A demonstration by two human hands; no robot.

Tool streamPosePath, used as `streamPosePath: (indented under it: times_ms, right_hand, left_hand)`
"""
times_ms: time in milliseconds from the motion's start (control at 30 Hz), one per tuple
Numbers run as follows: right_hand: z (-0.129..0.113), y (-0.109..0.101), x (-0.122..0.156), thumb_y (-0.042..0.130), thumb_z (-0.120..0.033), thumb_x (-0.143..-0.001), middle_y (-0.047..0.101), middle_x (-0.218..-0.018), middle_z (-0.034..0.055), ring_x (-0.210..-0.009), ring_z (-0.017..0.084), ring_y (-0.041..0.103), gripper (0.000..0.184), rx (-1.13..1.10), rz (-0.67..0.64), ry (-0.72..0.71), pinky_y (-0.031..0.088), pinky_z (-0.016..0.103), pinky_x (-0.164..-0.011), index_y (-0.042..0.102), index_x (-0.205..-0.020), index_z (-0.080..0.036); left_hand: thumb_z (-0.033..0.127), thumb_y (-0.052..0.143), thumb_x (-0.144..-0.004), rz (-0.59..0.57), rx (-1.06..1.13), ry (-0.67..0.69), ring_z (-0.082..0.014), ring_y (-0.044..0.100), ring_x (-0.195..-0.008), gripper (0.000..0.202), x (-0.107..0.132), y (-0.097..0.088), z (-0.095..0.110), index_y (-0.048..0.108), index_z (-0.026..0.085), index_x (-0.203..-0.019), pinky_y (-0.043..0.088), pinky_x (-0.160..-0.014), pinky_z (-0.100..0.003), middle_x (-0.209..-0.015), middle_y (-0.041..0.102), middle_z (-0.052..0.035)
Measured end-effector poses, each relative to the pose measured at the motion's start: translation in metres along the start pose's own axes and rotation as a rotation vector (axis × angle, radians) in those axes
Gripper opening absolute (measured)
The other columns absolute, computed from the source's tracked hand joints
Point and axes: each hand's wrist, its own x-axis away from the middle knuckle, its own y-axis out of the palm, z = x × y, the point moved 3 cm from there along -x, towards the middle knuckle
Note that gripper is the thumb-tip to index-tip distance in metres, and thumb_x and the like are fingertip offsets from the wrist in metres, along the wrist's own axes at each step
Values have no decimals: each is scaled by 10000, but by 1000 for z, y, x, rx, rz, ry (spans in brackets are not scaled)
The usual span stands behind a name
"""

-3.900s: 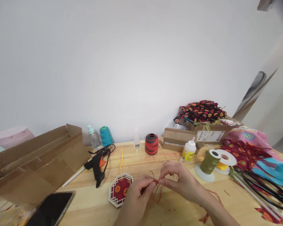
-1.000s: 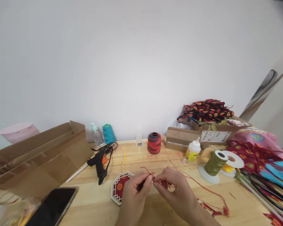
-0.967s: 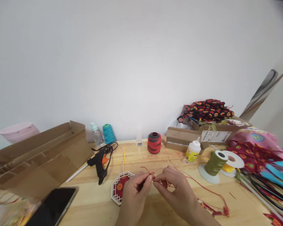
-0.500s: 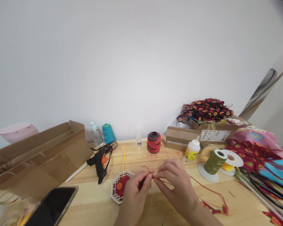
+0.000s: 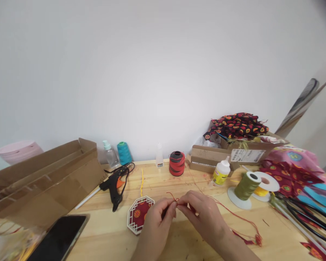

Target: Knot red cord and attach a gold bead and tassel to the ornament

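Observation:
Between my fingertips is a thin red cord (image 5: pixel 171 195), with a small loop and a loose end sticking up. My left hand (image 5: pixel 162 217) pinches it between thumb and forefinger. My right hand (image 5: pixel 199 210) is closed on the same cord, its fingertips almost touching the left ones; the exact grip is hidden. More red cord runs out behind my right hand to a knotted bunch (image 5: pixel 258 239) on the table. Partly behind my left hand lies an octagonal lattice-framed ornament (image 5: pixel 137 213) with a dark red patterned centre and a yellow cord (image 5: pixel 142 181) at its top.
At left are a long cardboard box (image 5: pixel 51 185), a phone (image 5: pixel 58 237) and a black glue gun (image 5: pixel 115 188). A red thread spool (image 5: pixel 176 164) and a glue bottle (image 5: pixel 221 173) stand behind my hands. An olive spool (image 5: pixel 246 186) and fabric (image 5: pixel 282 174) are at right.
My right hand has moved in against the left, and its fingers have curled tighter. The loop in the red cord has drawn down closer to the fingertips.

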Motion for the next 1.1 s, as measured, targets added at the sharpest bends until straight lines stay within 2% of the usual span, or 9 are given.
streamPosePath:
  times_ms: [100, 167, 267, 333, 633, 867, 1100]
  right_hand:
    - [1, 0, -1, 515, -191, -777, 601, -617, -3, -515, 108, 526, 80, 18, -5, 13, 389, 192, -480, 588, -746, -199]
    - [3, 0, 0, 529, -199, -767, 608, -613, -7, -491, 108, 522, 75, 30, -2, 35, 391, 195, -471, 583, -819, -201]
    - [4, 1, 2, 541, -195, -753, 616, -611, -12, -468, 109, 516, 208, 45, 10, 46, 396, 201, -466, 545, -961, -197]
    - [5, 2, 3, 542, -192, -752, 618, -610, -14, -470, 109, 517, 238, 52, 14, 37, 400, 202, -472, 532, -989, -200]
    - [2, 0, -1, 522, -166, -774, 634, -659, 12, -524, 115, 538, 190, 52, -21, -21, 414, 201, -501, 577, -955, -190]
    - [4, -1, 2, 486, -211, -819, 626, -683, 21, -612, 133, 565, 168, 39, -26, -76, 407, 209, -534, 615, -926, -220]
    - [6, -2, -1, 489, -231, -823, 613, -652, 18, -566, 118, 539, 160, -44, -39, -68, 390, 199, -515, 628, -900, -205]
  left_hand:
    - [322, 421, -807, 7, -33, 15, -149, 463, -595, 251, 0, -1, 3, 571, 176, -670, 360, -559, -217, -609, 511, 12]
    - [315, 419, -809, 13, -50, 26, -148, 466, -590, 252, 0, -1, 4, 571, 178, -661, 360, -558, -216, -602, 513, 14]
    - [310, 413, -813, 14, -61, 35, -145, 466, -583, 259, 0, -1, 3, 556, 180, -640, 357, -555, -213, -589, 507, 19]
    - [313, 410, -815, 11, -64, 34, -145, 466, -583, 261, 0, -1, 2, 549, 180, -639, 355, -557, -215, -591, 509, 19]
    - [334, 384, -833, -23, -91, 23, -145, 468, -596, 286, 1, -1, 1, 536, 180, -646, 350, -573, -222, -600, 497, 21]
    - [316, 385, -834, -52, -137, 51, -150, 475, -602, 289, -1, -2, 4, 529, 184, -621, 350, -576, -225, -612, 527, 10]
    - [316, 380, -837, -72, -166, 57, -152, 476, -597, 311, 0, -3, 5, 520, 183, -594, 343, -565, -226, -618, 551, 2]
